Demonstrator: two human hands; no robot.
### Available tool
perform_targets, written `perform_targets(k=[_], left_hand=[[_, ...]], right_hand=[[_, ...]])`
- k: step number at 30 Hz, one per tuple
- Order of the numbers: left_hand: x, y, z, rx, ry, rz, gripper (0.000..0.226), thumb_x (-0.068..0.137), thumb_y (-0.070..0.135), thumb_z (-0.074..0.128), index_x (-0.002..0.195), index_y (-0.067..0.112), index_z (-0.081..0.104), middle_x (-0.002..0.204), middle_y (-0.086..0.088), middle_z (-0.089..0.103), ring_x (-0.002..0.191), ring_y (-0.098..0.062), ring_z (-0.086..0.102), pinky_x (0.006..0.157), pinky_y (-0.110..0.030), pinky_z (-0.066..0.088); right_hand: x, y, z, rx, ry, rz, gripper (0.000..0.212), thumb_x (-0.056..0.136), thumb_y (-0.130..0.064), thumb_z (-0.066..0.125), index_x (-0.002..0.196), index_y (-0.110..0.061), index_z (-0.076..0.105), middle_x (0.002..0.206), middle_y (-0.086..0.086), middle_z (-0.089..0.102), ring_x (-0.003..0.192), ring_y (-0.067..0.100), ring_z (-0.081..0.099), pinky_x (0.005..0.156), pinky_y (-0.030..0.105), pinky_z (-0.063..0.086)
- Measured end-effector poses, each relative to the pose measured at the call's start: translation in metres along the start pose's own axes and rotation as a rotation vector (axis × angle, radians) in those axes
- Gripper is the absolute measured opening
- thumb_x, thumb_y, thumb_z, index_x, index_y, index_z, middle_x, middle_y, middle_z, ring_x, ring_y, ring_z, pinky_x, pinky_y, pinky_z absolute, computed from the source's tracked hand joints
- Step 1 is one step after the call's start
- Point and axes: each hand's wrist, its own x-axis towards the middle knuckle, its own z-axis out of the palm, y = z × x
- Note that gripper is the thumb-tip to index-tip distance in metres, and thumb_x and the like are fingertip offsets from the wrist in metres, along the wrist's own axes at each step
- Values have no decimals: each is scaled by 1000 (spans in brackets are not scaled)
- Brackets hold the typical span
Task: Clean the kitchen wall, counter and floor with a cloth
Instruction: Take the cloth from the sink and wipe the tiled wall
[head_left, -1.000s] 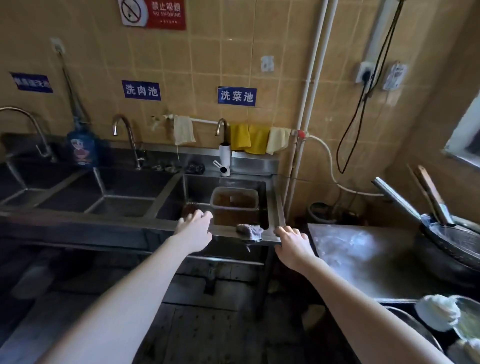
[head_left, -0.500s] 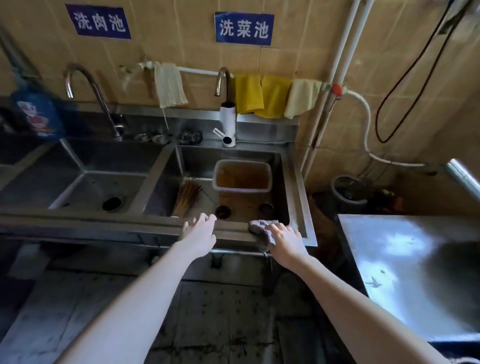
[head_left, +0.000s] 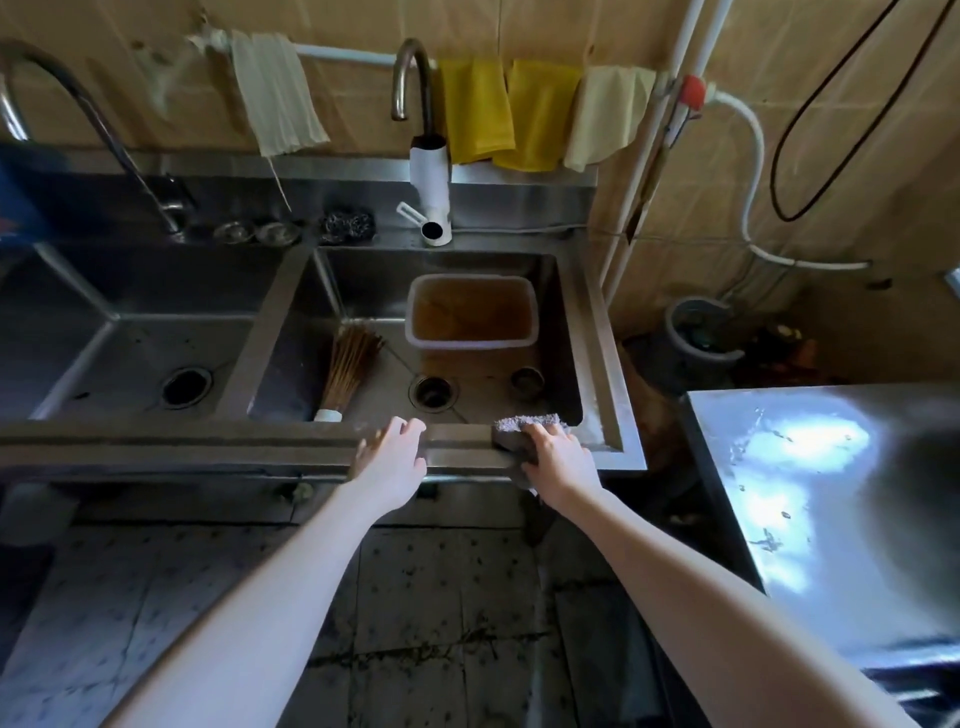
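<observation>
Right hand (head_left: 563, 460): fingers curled over the grey speckled cloth wad (head_left: 522, 422), which sits under the fingertips on the stainless steel sink's front rim (head_left: 208, 447). Cloth's long axis runs along the rim. Left hand (head_left: 392, 460): spread, resting on the rim just beside. Basin drop behind; rim corner near on the right; shiny steel surface (head_left: 831, 519) well apart.

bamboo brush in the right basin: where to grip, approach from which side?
Grip the bamboo brush at its tight bound neck just above the white cap, reaching down over the front rim. That end points at the person; the far end fans into loose splints. The left hand is free and nearest.
</observation>
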Motion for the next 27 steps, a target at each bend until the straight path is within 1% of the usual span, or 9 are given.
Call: perform_targets(k=[6,11,14,17,18,20,22,25,27], left_hand=[[-6,9,-1,-22,14,9,41,95,22,51,134,18,41,137,-6,44,116,-25,51,100,-40,42],[-18,39,-13,16,40,49,42,95,24,50,135,18,40,138,-6,44,117,-24,51,100,-40,41],[-29,68,-17,34,31,84,45,95,25,50,138,19,37,143,-6,40,123,-25,48,105,-42,38],[-43,103,-19,47,42,164,44,95,25,49,137,20,37,143,-6,39,124,-25,47,105,-42,36],[-49,115,-19,51,50,192,44,95,25,49,137,20,37,143,-6,40,123,-26,47,105,-43,37],[-62,142,-20,68,71,246,43,96,25,48,137,20,36,141,-6,40,122,-26,47,105,-43,36],[-78,171,-21,96,89,301,42,96,24,46,137,20,36,139,-6,41,119,-26,47,103,-43,35],[-103,213,-19,129,114,372,42,95,25,45,136,20,36,138,-6,41,119,-28,46,100,-43,36],[-122,240,-16,141,119,420,41,95,25,44,135,20,36,137,-6,41,121,-29,45,101,-44,37]], right_hand=[[-11,6,-3,98,120,-55,44,89,-5,52,131,-17,52,121,9,58,108,28,56,91,36,50],[-44,23,-19,135,188,-49,36,91,-5,53,125,-15,60,118,7,61,101,24,62,88,31,51],[-74,43,-35,155,238,-35,32,91,-7,54,121,-15,62,112,6,62,98,23,62,86,30,53],[-108,67,-53,138,285,-2,34,87,-8,60,120,-17,63,109,5,63,95,24,62,85,36,54],[-121,76,-59,137,309,11,33,87,-8,60,119,-18,63,107,4,62,94,24,62,83,36,54],[-147,95,-72,128,359,46,29,91,-7,52,115,-19,64,105,4,62,93,24,60,81,33,52],[-177,115,-85,112,399,84,30,90,-5,46,110,-16,65,105,6,61,97,28,58,80,33,46],[-224,145,-103,96,467,124,31,88,-4,46,110,-14,65,107,7,62,99,30,57,84,35,45],[-257,163,-115,88,504,164,30,88,-6,47,110,-14,66,108,6,62,99,28,58,83,33,44]])
